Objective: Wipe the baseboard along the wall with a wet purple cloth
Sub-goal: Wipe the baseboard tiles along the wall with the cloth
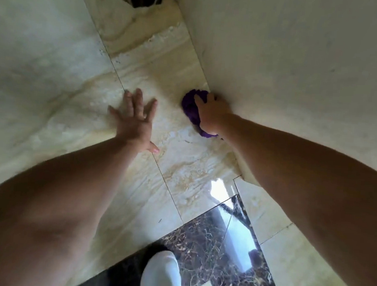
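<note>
While the left hand [135,119] lies spread-fingered on the marble floor tile [177,59], the right hand [212,114] fingers clutch the purple cloth [190,107] at the wall [300,61] foot.

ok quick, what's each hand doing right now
Left hand: open, fingers spread, flat on the floor tile, holding nothing.
Right hand: closed on the purple cloth at the wall's base.

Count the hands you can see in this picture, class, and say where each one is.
2. The left hand lies flat with fingers spread on the floor tile. The right hand holds the purple cloth at the foot of the wall.
</note>
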{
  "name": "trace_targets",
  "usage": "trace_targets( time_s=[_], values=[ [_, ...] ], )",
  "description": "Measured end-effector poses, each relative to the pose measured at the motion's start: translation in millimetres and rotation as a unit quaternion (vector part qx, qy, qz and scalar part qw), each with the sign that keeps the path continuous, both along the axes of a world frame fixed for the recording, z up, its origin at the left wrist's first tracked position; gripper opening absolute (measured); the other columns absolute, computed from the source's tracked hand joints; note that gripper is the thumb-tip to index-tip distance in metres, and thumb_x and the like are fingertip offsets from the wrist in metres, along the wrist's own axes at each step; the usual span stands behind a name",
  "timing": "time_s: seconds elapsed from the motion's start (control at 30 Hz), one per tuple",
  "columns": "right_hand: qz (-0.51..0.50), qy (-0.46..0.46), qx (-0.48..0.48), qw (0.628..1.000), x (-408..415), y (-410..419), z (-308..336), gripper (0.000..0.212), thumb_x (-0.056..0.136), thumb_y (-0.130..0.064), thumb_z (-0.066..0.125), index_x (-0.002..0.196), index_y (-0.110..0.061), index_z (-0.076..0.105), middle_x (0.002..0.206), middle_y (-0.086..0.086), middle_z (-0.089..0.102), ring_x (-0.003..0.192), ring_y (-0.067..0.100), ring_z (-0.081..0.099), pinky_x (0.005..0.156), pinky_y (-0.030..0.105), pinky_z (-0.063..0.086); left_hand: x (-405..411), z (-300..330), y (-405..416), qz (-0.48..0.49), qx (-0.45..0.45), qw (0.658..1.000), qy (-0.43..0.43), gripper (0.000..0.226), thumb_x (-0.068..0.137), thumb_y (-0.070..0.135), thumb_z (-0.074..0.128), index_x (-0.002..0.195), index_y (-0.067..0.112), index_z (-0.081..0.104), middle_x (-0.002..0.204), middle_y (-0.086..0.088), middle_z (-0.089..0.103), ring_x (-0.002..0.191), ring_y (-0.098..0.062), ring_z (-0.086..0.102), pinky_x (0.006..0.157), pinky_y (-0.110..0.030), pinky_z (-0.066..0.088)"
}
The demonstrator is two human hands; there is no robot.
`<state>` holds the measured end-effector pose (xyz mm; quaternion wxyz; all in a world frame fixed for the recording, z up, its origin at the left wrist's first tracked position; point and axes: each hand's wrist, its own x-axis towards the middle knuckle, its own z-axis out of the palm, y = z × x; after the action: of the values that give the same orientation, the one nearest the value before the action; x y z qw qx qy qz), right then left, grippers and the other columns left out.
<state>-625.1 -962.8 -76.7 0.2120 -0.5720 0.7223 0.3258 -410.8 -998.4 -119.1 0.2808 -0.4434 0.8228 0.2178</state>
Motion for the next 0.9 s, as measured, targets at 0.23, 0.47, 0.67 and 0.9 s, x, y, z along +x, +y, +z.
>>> trace_targets(
  time_s=[0.23,0.47,0.67,0.9],
  values=[
    [0.018,0.002,-0.064,0.998,2.3,-5.5,-3.4,0.093,0.087,-0.034,0.073,0.159,-0.014,0.018,0.147,0.022,0.038,0.125,0.042,0.048,0.094,0.044,0.048,7.2,13.9,-16.9,-0.026,0.011,1.0,-0.003,0.144,0.056,0.072,0.083,0.16,0.037,-0.011,0.164,-0.009,-0.035,0.151,-0.04,-0.027,0.111,-0.081,0.01],
    [-0.044,-0.015,-0.105,0.993,15.6,-4.3,-5.1,0.084,0.09,-0.023,0.067,0.159,-0.017,0.018,0.147,0.025,0.039,0.126,0.044,0.046,0.093,0.046,0.05,-2.3,65.6,-60.0,-0.088,0.012,0.994,-0.065,0.137,0.061,0.075,0.079,0.159,0.037,-0.008,0.17,-0.007,-0.017,0.155,-0.042,-0.011,0.117,-0.073,0.008],
    [-0.026,-0.013,-0.137,0.99,-0.6,-24.8,-11.3,0.079,0.079,-0.038,0.079,0.144,-0.013,0.042,0.135,0.019,0.053,0.116,0.039,0.057,0.088,0.042,0.05,5.2,35.9,-88.6,-0.05,-0.025,0.997,-0.056,0.141,0.059,0.078,0.077,0.159,0.034,-0.012,0.17,-0.008,-0.019,0.155,-0.04,-0.015,0.117,-0.074,0.005],
    [-0.05,0.017,-0.176,0.983,11.5,-108.0,-10.6,0.062,0.085,-0.036,0.073,0.138,-0.011,0.051,0.132,0.017,0.056,0.116,0.036,0.059,0.089,0.041,0.051,13.8,16.9,-143.4,-0.004,-0.068,0.997,-0.02,0.145,0.057,0.085,0.072,0.158,0.03,-0.016,0.168,-0.011,-0.025,0.154,-0.041,-0.02,0.116,-0.076,0.001]
  ],
)
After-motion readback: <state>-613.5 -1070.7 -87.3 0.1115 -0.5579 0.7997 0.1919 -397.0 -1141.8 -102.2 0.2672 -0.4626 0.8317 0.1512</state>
